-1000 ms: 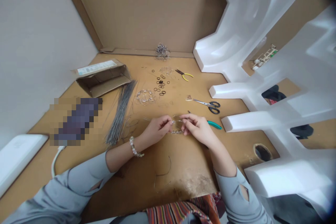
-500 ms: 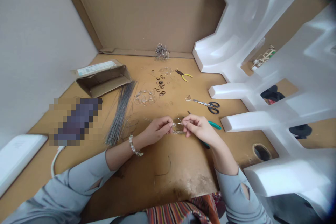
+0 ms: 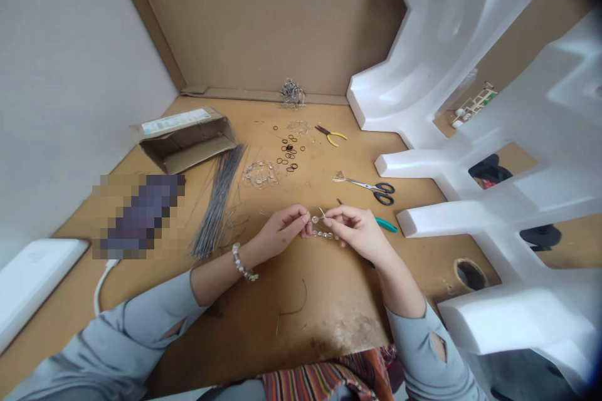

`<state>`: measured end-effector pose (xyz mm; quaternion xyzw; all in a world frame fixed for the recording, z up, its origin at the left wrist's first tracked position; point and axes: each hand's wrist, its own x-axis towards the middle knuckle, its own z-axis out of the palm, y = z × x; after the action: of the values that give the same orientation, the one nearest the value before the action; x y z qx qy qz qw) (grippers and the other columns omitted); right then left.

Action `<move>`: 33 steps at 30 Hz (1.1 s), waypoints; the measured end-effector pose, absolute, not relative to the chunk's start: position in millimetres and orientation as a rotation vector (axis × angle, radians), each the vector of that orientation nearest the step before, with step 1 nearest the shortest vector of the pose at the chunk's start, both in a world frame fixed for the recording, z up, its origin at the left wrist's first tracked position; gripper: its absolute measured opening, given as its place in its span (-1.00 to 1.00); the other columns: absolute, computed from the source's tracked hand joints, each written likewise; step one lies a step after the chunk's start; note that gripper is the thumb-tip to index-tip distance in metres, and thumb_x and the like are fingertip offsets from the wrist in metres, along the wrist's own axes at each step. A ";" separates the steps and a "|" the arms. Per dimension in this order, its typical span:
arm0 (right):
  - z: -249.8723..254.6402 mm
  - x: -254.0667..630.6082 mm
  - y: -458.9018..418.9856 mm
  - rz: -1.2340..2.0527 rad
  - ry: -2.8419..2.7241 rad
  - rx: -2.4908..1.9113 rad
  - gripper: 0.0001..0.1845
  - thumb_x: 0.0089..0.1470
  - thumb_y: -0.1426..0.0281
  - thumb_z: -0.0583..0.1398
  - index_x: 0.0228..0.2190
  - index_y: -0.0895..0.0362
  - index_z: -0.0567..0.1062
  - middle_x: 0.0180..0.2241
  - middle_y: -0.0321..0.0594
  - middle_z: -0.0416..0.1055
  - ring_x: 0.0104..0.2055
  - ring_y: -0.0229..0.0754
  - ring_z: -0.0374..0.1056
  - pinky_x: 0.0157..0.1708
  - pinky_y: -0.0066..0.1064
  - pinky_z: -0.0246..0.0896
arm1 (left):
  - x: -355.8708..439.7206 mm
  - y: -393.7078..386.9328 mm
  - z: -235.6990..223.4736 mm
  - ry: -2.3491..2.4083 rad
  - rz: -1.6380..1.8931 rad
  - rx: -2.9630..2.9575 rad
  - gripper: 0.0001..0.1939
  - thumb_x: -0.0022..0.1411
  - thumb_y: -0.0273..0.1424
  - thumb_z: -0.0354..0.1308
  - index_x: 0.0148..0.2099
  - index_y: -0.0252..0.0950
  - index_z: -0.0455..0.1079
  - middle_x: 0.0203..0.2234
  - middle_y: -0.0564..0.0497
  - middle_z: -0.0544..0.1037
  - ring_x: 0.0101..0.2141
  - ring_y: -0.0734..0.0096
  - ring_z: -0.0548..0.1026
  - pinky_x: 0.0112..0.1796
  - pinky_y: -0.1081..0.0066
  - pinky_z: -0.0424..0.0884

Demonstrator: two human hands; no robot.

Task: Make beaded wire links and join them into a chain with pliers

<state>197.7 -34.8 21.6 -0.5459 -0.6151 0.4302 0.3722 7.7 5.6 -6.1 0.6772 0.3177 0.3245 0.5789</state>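
Between my hands, over the front of the table, is a beaded wire loop [image 3: 323, 235] with clear round beads. My left hand [image 3: 288, 229] pinches its left side, close to a single clear bead [image 3: 315, 219]. With thumb and fingers pressed together, my right hand [image 3: 353, 229] holds the right side, where a thin bent wire end [image 3: 322, 212] sticks up. Green-handled pliers [image 3: 386, 224] lie partly hidden behind my right hand. A bracelet of clear beads [image 3: 242, 263] circles my left wrist.
Beyond my hands lie black-handled scissors [image 3: 376, 188], yellow pliers [image 3: 332, 135], dark rings [image 3: 289, 149] and a clear beaded piece [image 3: 261, 173]. Left are a wire bundle [image 3: 219, 200], an open cardboard box [image 3: 188, 141] and a blurred-out device [image 3: 143, 216]. White foam [image 3: 423, 216] borders the right.
My left fingers have shifted slightly, and the single bead now shows more plainly between the hands. The wire by my right fingertips has changed from a rounded arc to a short upright end.
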 end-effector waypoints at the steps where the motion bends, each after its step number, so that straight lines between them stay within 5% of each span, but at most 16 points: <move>1: 21.3 197.2 -34.7 1.085 -1.574 -1.407 -0.75 0.00 0.22 0.19 -0.41 0.15 0.50 -0.72 -0.41 0.25 -0.71 -0.39 0.16 -0.64 -0.53 0.10 | 7.6 5.3 -5.4 0.742 0.763 1.575 -0.74 0.27 -0.28 -0.06 -0.38 -0.34 0.27 -0.52 0.06 0.41 -0.47 0.55 0.36 -0.36 0.47 0.30; 23: 18.8 192.7 -36.0 1.045 -1.743 -1.413 -0.68 0.09 0.18 0.11 -0.39 0.14 0.54 -0.75 -0.39 0.25 -0.72 -0.40 0.15 -0.64 -0.56 0.08 | 10.5 4.0 9.8 0.741 0.791 1.294 -0.78 0.15 -0.27 0.11 -0.38 -0.34 0.35 -0.47 0.05 0.40 -0.37 0.50 0.35 -0.25 0.45 0.27; 33: 19.1 190.2 -34.8 1.231 -1.617 -1.350 -0.66 0.06 0.14 0.13 -0.42 0.17 0.50 -0.65 -0.33 0.37 -0.69 -0.40 0.21 -0.62 -0.55 0.14 | 15.0 3.8 5.4 0.722 0.723 1.046 -0.71 0.19 -0.21 0.06 -0.33 -0.36 0.39 -0.68 0.16 0.15 -0.63 0.63 0.04 -0.59 0.53 -0.04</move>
<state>190.2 -34.8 19.1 -0.5197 -0.6222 0.4740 0.3436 15.0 3.8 5.4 0.4775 0.3296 0.3303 0.7445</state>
